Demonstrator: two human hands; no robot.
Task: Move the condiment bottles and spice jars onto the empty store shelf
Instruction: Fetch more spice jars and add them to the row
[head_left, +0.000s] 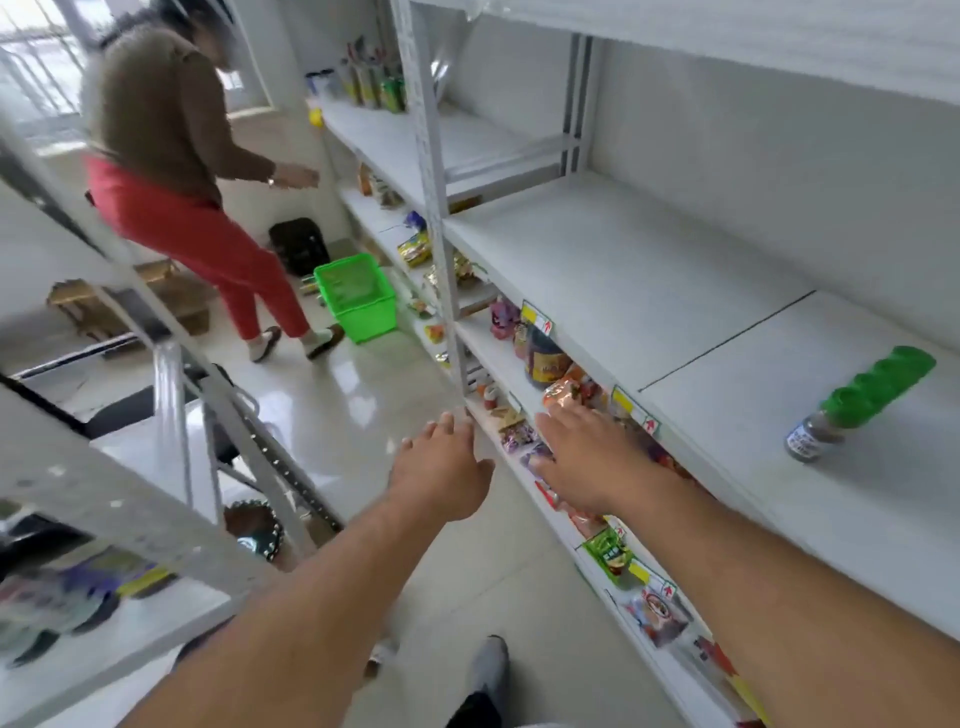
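Note:
A spice jar (852, 410) with a green cap stands on the white store shelf (649, 291) at the right; motion blur smears the cap. The shelf below holds a dark condiment bottle (543, 358) with a yellow label, an orange packet (566, 389) and other packaged goods. My right hand (592, 457) reaches with straight fingers toward that lower shelf, just under the orange packet, and holds nothing. My left hand (441, 478) hovers in the aisle beside the shelf upright, fingers relaxed and empty.
Another person (171, 156) bends over farther down the aisle beside a green basket (358, 301) on the floor. A white shelf upright (436, 208) stands ahead of my left hand. A second shelf unit (104, 493) with goods lines the left side.

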